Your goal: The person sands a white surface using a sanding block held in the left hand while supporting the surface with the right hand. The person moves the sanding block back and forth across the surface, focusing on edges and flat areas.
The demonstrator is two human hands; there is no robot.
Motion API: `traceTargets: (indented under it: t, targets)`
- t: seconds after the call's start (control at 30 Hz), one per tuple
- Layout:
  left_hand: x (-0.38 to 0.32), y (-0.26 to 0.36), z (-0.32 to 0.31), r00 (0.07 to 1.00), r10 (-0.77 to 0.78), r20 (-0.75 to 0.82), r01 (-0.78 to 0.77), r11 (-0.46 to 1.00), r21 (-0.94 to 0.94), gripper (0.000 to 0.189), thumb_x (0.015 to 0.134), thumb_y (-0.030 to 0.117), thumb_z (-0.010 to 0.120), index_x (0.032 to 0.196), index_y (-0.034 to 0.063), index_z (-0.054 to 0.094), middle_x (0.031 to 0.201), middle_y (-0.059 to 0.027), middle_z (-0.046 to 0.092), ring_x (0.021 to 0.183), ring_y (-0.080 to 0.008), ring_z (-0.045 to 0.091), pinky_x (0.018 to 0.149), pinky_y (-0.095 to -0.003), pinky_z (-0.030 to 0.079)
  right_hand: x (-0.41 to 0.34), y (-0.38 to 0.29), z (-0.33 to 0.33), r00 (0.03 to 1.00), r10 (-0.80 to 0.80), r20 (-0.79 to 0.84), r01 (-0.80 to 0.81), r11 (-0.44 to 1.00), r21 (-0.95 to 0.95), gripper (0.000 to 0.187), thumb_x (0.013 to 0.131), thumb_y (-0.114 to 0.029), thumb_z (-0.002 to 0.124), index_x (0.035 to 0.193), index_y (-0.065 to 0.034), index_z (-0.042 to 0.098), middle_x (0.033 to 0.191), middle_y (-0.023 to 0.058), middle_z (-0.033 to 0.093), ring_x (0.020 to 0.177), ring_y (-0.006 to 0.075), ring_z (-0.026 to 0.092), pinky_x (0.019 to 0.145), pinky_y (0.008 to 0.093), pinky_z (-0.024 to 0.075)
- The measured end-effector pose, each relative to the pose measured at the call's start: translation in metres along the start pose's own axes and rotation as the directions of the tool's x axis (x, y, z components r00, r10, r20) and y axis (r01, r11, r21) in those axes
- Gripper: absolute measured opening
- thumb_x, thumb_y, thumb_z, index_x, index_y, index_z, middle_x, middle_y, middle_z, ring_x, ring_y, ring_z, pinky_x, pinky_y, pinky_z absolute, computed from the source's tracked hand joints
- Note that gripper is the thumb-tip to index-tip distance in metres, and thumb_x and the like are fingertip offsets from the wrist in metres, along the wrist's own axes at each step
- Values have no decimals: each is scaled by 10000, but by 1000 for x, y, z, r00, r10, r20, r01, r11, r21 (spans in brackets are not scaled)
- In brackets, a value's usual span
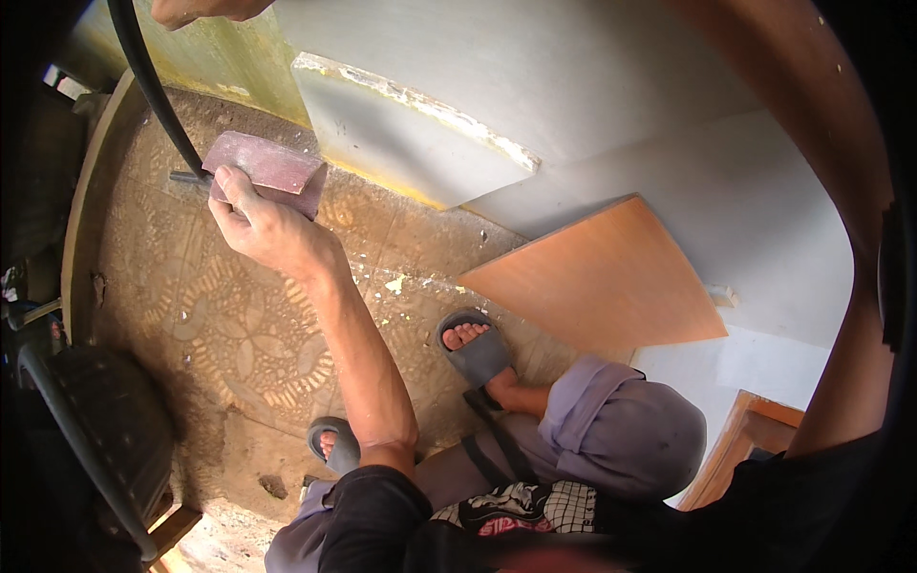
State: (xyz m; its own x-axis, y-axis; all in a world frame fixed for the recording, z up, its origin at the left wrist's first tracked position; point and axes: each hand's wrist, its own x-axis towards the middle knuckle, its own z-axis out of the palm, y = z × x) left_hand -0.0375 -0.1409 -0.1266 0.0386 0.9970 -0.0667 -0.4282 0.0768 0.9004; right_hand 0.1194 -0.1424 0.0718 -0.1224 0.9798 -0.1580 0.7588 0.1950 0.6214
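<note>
A folded sheet of reddish-brown sandpaper is pinched in my left hand, thumb on top, held out over the floor at the upper left. Only part of my right hand shows at the top edge; its fingers and whatever they touch are cut off by the frame. A black tube or bar runs down from near that hand and passes behind the sandpaper. To the right of the sandpaper, a pale panel with a chipped, flaking edge stands against the grey wall.
An orange-brown board leans on the wall by my sandalled foot. Paint flakes lie on the patterned floor. A black chair-like object stands at lower left, a wooden frame at lower right.
</note>
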Motion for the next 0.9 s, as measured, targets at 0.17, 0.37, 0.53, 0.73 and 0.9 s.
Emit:
traceTargets:
  t: [0.17, 0.37, 0.53, 0.73, 0.9]
  targets:
    - [9, -17, -10, 994, 101, 45, -105, 990, 94, 311, 1039, 298, 555, 1107, -5, 561, 980, -61, 577, 800, -161, 602, 524, -343, 599, -9, 1, 3, 1000, 16, 4, -16, 1000, 2, 156, 797, -45, 570, 841, 26, 702, 831, 201, 712, 877, 329, 689, 835, 419, 548]
    - [-3, 0, -4, 999, 30, 34, -31, 999, 36, 335, 1026, 302, 561, 1103, -23, 556, 999, -108, 595, 837, -190, 631, 563, -350, 606, -25, 0, 19, 999, 31, 33, -31, 1000, -1, 157, 797, -43, 569, 844, 27, 702, 830, 202, 711, 876, 331, 689, 830, 420, 549]
    - [-1, -6, -3, 997, 73, -24, -71, 995, 76, 310, 1015, 259, 558, 1062, -46, 582, 994, -102, 583, 837, -194, 589, 584, -353, 595, -38, 1, 29, 999, 39, 30, -39, 999, -12, 158, 797, -40, 568, 846, 27, 702, 829, 203, 711, 875, 332, 689, 827, 421, 550]
    - [-3, -4, -2, 999, 51, 10, -51, 998, 31, 326, 1018, 262, 559, 1074, -58, 584, 996, -99, 585, 871, -189, 583, 687, -355, 575, -42, 3, 29, 999, 47, 20, -46, 999, -7, 159, 798, -38, 567, 849, 28, 702, 828, 203, 710, 874, 333, 689, 822, 422, 551]
    - [0, -7, -3, 997, 74, 10, -74, 996, 54, 330, 1018, 271, 562, 1067, -55, 578, 997, -109, 589, 844, -193, 599, 603, -365, 606, -43, -1, 27, 999, 54, 11, -53, 999, -8, 160, 798, -36, 566, 852, 29, 703, 827, 204, 710, 874, 334, 689, 819, 423, 552]
